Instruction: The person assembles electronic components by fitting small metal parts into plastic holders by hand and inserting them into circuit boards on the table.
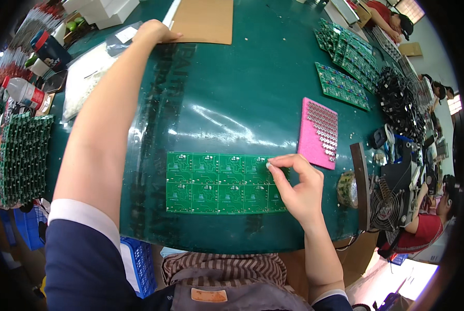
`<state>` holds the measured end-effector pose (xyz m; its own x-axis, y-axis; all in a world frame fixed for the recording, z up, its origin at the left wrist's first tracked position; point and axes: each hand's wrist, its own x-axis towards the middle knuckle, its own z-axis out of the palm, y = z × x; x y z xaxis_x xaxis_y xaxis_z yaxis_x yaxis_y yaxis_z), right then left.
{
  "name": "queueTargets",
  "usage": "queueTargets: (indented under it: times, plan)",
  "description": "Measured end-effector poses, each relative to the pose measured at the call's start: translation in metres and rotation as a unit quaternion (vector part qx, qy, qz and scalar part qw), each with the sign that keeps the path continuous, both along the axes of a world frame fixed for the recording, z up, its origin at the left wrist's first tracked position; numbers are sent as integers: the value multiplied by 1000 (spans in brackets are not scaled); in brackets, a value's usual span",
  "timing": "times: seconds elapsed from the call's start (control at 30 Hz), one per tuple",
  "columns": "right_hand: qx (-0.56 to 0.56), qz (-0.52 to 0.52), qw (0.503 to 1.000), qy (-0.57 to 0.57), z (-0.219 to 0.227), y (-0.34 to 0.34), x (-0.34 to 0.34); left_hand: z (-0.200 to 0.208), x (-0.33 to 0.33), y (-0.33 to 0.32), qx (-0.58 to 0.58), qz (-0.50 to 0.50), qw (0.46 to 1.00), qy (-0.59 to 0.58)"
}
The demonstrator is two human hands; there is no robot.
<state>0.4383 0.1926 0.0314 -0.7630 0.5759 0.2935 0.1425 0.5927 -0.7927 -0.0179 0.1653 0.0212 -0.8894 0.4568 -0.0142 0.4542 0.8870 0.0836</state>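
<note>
Right hand (303,189) pinches small white part (268,165) over green board (206,183) — left hand (153,32), grip unclear

Smooth green worktop (263,127) with a glossy surface that throws back bright streaks of light. The printed circuit board panel (205,185) is thin, rigid and slightly shiny, dotted with silvery metal pads. A tiny white piece (268,165) is too small for its material to be told. The pink block (309,132) looks like matt foam; its rows of round parts (326,124) gleam like metal. Brown cardboard (203,20) appears dull and smooth. Clear, wrinkled plastic bag (89,70); transparent plastic bottle (27,93); soft, matt navy cloth sleeve (84,254).
</note>
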Motion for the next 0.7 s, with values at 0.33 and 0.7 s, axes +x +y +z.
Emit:
queueTargets:
  times: [0.33, 0.7]
  plan:
    - [-24, -31, 999, -19, -5, 12, -8, 11, -9, -4, 220, 106, 933, -265]
    - [34, 39, 991, -121, 9, 15, -24, 61, -128, -162, 309, 4, 950, -36]
